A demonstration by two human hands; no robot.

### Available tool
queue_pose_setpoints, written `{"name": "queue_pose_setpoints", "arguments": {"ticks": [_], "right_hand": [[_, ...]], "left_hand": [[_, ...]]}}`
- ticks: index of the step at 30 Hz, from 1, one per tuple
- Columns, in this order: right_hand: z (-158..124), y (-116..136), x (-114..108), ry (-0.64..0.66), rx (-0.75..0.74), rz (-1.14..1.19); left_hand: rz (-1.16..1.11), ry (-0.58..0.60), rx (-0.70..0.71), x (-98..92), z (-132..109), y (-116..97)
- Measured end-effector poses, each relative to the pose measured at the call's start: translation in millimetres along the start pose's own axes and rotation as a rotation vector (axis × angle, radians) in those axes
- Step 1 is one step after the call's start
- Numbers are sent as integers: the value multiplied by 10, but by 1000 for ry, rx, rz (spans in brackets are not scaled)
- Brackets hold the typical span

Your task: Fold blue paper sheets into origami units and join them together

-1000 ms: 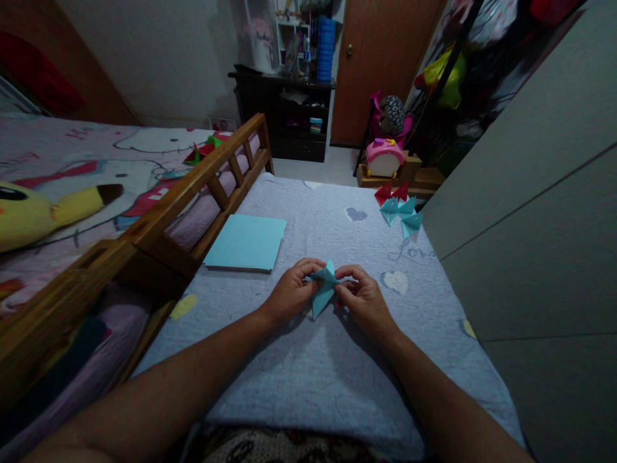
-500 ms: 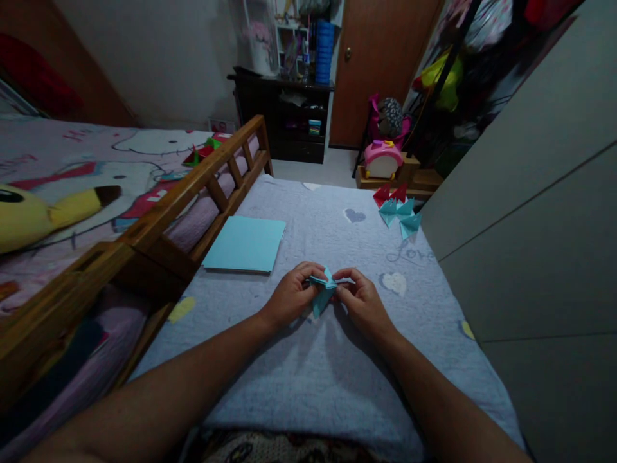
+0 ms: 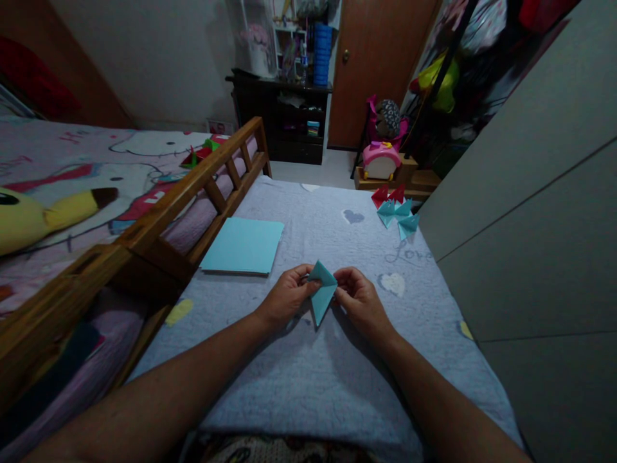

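Between my hands is a light-blue folded origami paper, kite-shaped and pointing down toward me, held just above the bed. My left hand pinches its left side, with the thumb on the front face. My right hand grips the right corner between thumb and fingers; some of those fingertips are hidden. To the left lies a stack of light-blue paper squares. Finished-looking blue origami pieces and red origami pieces stand together at the far right of the bed.
The bed's blue patterned sheet lies under everything. A wooden rail borders it on the left, with another bed and a yellow plush toy beyond. A pale cabinet stands close on the right. A pink toy sits past the far edge.
The folded paper has been opened from a narrow, layered shape into a flatter kite facing me. My left thumb now rests on its front. Both hands stay nearly in place.
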State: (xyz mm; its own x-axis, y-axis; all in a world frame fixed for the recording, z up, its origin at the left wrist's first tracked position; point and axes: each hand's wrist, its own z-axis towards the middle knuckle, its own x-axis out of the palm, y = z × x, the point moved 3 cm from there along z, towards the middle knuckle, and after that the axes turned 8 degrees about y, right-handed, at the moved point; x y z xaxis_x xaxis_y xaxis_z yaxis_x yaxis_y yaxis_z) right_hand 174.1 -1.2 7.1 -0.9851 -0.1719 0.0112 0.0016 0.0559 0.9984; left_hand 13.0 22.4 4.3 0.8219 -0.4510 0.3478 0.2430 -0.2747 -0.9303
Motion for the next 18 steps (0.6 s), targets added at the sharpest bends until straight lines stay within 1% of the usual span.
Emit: {"name": "queue_pose_setpoints", "arguments": {"ticks": [2, 5, 8, 13, 18], "right_hand": [[-6, 1, 2, 14, 8, -3], [-13, 13, 2, 20, 11, -23], [-10, 15, 4, 21, 1, -15], [4, -29, -6, 3, -2, 31], [5, -52, -8, 17, 58, 88]], "left_hand": [[115, 2, 53, 5, -4, -42], [287, -29, 116, -10, -11, -78], [367, -52, 150, -29, -16, -78], [390, -51, 178, -33, -18, -80], [274, -68, 126, -17, -23, -80]]}}
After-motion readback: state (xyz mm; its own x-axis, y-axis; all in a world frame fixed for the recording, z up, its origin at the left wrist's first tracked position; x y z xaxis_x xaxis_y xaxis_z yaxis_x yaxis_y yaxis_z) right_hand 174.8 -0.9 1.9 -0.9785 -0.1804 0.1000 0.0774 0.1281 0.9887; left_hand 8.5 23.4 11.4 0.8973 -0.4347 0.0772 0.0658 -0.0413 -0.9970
